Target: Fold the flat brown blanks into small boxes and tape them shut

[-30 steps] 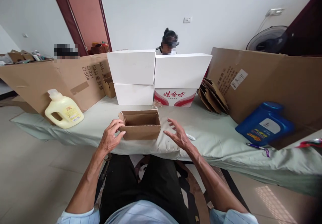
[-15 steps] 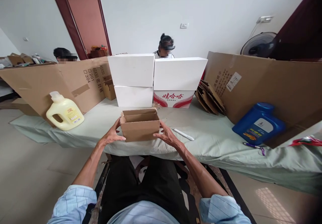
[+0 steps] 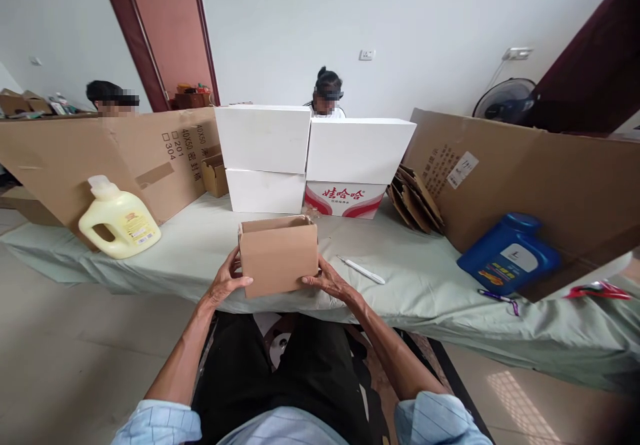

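Observation:
A small brown cardboard box [image 3: 279,258] is between my hands near the table's front edge, its top uncovered and its front wall facing me. My left hand [image 3: 227,278] grips its left side, thumb on the front face. On the opposite side my right hand [image 3: 327,277] holds it the same way, thumb pressed to the lower front corner. The fingers behind the side walls are partly hidden. Just right of my right hand lies a white utility knife [image 3: 361,270] on the pale green cloth [image 3: 200,258].
White boxes [image 3: 265,142] are stacked at the back centre. Folded cardboard pieces [image 3: 413,198] lean beside a large carton panel [image 3: 500,178]. A yellow jug [image 3: 120,222] stands left; a blue bottle [image 3: 507,252] and a purple pen [image 3: 497,297] are right. Two people sit beyond the boxes.
The box has tipped so that its front wall shows taller and less of its inside is visible. Both hands still hold its sides. The view has shifted slightly.

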Demonstrator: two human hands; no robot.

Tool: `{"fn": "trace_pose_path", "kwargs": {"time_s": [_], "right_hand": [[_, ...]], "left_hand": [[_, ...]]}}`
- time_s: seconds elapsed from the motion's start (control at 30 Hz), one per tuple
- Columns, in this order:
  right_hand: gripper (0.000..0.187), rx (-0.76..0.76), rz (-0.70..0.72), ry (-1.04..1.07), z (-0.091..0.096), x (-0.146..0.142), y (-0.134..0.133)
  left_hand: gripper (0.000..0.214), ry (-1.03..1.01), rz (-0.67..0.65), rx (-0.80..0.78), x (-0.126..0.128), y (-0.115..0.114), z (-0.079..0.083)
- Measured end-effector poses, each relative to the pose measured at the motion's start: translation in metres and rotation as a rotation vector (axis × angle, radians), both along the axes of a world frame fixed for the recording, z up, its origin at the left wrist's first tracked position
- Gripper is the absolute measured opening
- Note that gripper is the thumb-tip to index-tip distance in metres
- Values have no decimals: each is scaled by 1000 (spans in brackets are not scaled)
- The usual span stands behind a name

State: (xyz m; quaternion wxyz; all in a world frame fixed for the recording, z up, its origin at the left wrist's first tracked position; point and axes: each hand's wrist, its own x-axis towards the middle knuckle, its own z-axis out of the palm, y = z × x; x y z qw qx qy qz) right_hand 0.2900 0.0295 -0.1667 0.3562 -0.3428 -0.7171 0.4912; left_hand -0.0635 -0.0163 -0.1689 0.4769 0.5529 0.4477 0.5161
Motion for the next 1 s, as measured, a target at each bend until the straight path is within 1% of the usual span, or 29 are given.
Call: {"fn": "trace_pose_path", "kwargs": {"time_s": [0.1, 0.17, 0.23, 0.3, 0.33, 0.43, 0.5, 0.6, 0.67, 0.73, 0.83, 0.9, 1.0], "right_hand": [[105, 5, 26, -23, 7, 3, -9], [110, 57, 38, -66, 12, 6, -18], [120, 143, 30, -107, 19, 8, -28], [124, 231, -5, -135, 27, 8, -37], [121, 267, -35, -142, 32, 8, -41], [94, 324, -134, -163, 48, 5, -50], [82, 326, -186, -185, 59, 4, -53], [75, 307, -230, -210, 71, 1, -56], [71, 290, -255, -216, 77, 0, -57], [67, 271, -314, -221, 82, 1, -57], [62, 238, -388, -228, 88, 3, -56], [61, 225, -395, -239, 90, 5, -54], [62, 228, -400, -282, 87, 6, -51]], "left_hand": [[107, -42, 89, -68, 0, -5, 7], [100, -50, 126, -145, -1, -6, 14], [95, -37, 126, -237, -4, -6, 22], [98, 4, 94, -325, -7, -5, 32], [102, 33, 76, -359, -8, -5, 36], [107, 128, 61, -387, -9, -5, 49], [106, 174, 101, -339, -7, -7, 56], [107, 200, 184, -200, 2, -12, 63], [110, 202, 205, -103, 8, -19, 67], [112, 204, 173, -35, 12, -26, 70], [121, 281, 51, 77, 13, -35, 71], [128, 362, -4, 163, 12, -37, 69], [133, 438, -20, 239, 8, -36, 61]]}}
